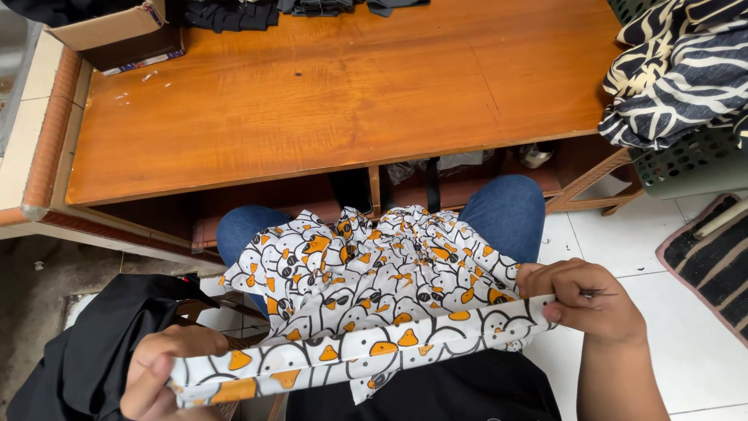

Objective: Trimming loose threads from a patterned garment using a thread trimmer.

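A white cloth (pixel 374 273) printed with black outlines and orange patches lies bunched over my lap, on my blue jeans (pixel 506 206). A folded edge of it is stretched flat between my hands. My left hand (pixel 160 370) pinches the strip's left end at the bottom left. My right hand (pixel 584 300) grips the right end, fingers curled over it. A thin dark needle-like thing pokes out past my right fingers; I cannot tell what it is.
A brown wooden table (pixel 343 93) stands in front with a shelf under it. A cardboard box (pixel 109 27) and dark clothes (pixel 234 12) sit at its far edge. A green basket (pixel 693 160) with striped fabric (pixel 686 66) is right. Black cloth (pixel 86 351) lies left.
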